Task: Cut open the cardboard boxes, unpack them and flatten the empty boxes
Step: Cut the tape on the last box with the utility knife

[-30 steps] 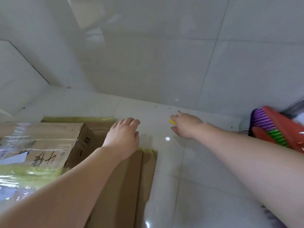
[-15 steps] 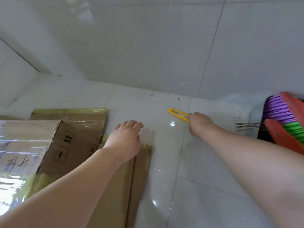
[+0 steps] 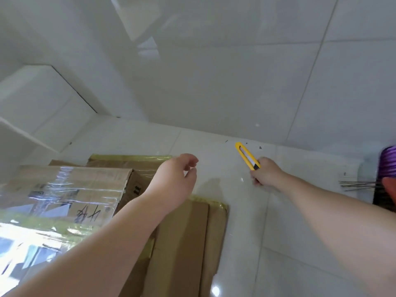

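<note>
My right hand [image 3: 266, 175] grips a yellow utility knife [image 3: 246, 154] by its rear end, the knife raised off the white tiled floor and pointing away from me. A taped cardboard box [image 3: 64, 189] with handwriting on top sits at the left. Flattened cardboard [image 3: 192, 243] with yellow tape edges lies on the floor beside and under it. My left hand [image 3: 174, 179] hovers over that flat cardboard with fingers loosely curled, holding nothing.
A white tiled wall [image 3: 214, 71] rises close ahead, and a white ledge [image 3: 32, 116] juts out at the left. A broom with purple bristles [image 3: 387, 163] lies at the right edge, with thin dark sticks [image 3: 355, 185] beside it.
My right hand closed on the yellow knife and lifted it off the floor. My left hand rose from the flat cardboard and its fingers curled.
</note>
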Demonstrator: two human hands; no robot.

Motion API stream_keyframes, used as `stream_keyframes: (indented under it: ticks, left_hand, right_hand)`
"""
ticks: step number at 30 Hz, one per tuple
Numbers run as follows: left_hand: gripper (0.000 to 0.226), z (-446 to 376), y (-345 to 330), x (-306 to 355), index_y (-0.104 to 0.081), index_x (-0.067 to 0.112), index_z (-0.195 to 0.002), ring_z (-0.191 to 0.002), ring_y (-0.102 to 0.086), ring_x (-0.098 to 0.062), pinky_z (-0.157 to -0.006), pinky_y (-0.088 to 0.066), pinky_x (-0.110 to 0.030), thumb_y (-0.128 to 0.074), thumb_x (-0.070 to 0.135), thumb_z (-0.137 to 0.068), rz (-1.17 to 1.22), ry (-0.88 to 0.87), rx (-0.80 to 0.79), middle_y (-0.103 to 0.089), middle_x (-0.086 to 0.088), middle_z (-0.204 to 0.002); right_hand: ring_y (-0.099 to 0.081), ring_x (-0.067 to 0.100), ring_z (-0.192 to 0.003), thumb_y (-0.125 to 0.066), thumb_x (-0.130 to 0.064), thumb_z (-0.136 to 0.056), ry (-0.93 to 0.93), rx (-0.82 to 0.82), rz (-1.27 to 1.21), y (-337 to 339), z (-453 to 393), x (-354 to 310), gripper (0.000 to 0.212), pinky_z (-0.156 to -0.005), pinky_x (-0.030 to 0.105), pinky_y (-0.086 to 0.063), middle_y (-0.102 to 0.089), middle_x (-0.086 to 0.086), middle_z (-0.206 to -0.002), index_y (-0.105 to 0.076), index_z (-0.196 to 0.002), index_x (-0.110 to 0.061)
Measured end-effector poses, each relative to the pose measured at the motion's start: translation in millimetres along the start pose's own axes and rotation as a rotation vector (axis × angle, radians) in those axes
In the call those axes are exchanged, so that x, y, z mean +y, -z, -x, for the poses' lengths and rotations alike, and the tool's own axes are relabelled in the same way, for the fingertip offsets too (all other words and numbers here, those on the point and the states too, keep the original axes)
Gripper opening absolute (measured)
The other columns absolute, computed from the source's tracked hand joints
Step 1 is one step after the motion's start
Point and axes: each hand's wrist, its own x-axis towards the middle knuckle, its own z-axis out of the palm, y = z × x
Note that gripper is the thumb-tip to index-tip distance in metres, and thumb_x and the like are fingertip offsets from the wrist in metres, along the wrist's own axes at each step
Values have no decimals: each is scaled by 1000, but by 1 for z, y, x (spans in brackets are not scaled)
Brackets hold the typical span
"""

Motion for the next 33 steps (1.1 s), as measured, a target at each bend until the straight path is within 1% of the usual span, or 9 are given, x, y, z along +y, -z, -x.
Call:
stream_keyframes:
  ticks: [3,7,10,14,19,25,29,31,33]
  left_hand:
    - [22,4,14,-6,-63,24,-111,-90,-61,-5,-70,-44,-15,-48,22,-95,320,184,84,-67,12,-99]
    - [30,11,39,-3,-67,27,-86,-94,-63,-15,-91,-49,-39,-39,33,-98,643,271,89,-70,2,-97]
    - [41,25,52,2,-71,16,-84,-75,-58,-27,-75,-48,-45,-40,41,-96,877,208,53,-69,-18,-89]
    - [41,43,64,-2,-73,17,-98,-86,-65,-27,-89,-47,-50,-36,33,-102,973,116,14,-71,-15,-95]
    - [37,56,77,-13,-69,12,-102,-96,-64,-23,-102,-42,-41,-35,25,-103,813,76,38,-72,-10,-90]
    - [31,63,85,-29,-66,17,-98,-92,-66,-11,-92,-49,-37,-37,29,-101,606,85,63,-72,0,-92]
    - [15,76,104,-62,-56,32,-97,-91,-58,-13,-69,-45,-28,-42,37,-95,-316,-233,-34,-60,12,-90]
    - [20,93,116,-87,-57,37,-109,-112,-47,-9,-85,-40,-26,-47,42,-93,-569,-399,-156,-54,16,-114]
    - [45,115,122,-114,-49,41,-124,-132,-29,-10,-107,-23,-27,-45,64,-86,-654,-475,-312,-39,12,-140]
  right_hand:
    - [-61,20,-65,-48,5,-90,189,-294,-478,-13,46,-69,12,-57,28,-49,-57,15,-88,-48,-96,-5]
    - [-68,23,-83,-43,8,-94,446,-580,-701,-31,119,-128,24,-67,26,-54,-66,12,-96,-58,-107,-5]
    - [-68,23,-83,-45,2,-96,556,-573,-698,-40,153,-142,21,-70,27,-55,-68,12,-94,-62,-107,-4]
    - [-63,26,-63,-45,-12,-99,577,-418,-669,-49,174,-150,23,-57,30,-54,-61,18,-76,-59,-100,6]
    - [-53,27,-46,-48,-30,-98,554,-258,-633,-74,179,-159,34,-43,29,-46,-58,13,-61,-57,-84,0]
    - [-55,28,-46,-51,-35,-96,512,-245,-662,-96,176,-161,35,-43,29,-46,-60,11,-59,-60,-83,-3]
    - [-64,26,-54,-51,-27,-97,493,-241,-667,-97,170,-163,29,-49,32,-53,-67,10,-66,-60,-88,-1]
    - [-69,25,-65,-52,-22,-97,495,-270,-650,-93,166,-160,23,-56,32,-56,-71,11,-79,-61,-92,-2]
    - [-70,24,-71,-51,-19,-97,495,-311,-593,-91,163,-154,16,-58,29,-55,-72,9,-87,-61,-98,-6]
